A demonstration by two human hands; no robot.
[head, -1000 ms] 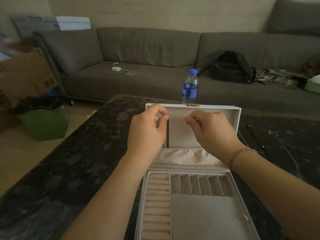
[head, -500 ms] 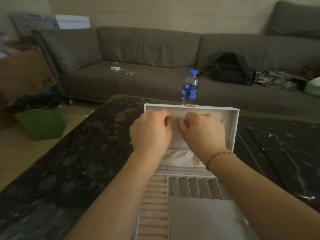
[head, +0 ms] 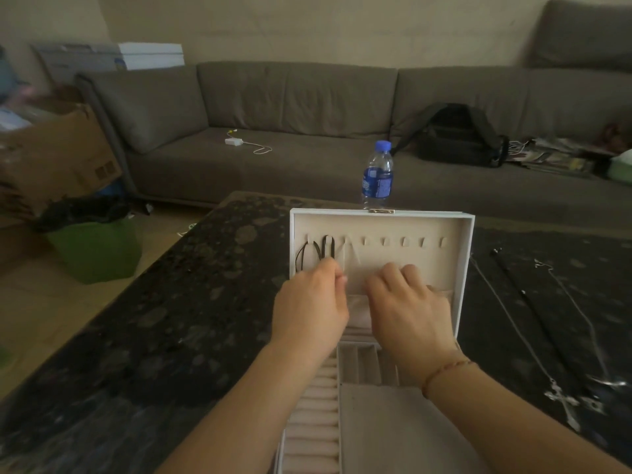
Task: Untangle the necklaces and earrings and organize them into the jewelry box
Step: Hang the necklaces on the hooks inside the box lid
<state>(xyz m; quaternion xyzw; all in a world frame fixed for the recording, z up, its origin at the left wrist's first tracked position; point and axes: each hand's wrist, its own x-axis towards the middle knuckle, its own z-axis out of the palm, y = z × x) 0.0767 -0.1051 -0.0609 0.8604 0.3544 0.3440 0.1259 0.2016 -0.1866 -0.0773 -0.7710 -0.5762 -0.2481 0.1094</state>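
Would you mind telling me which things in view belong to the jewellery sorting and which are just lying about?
Part of the job:
- white open jewelry box
- black cord necklaces hung on its lid hooks
- thin chain necklaces on the dark stone table
- left hand, right hand

Just lying about:
- blue-capped plastic water bottle
- black bag
- white charger
- green bin
- brown cardboard box

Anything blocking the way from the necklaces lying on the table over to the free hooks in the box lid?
Nothing visible does. The necklaces lie on the table right of the jewelry box, whose lid stands open. The free hooks are uncovered; both hands, left and right, sit lower, by the pouch.
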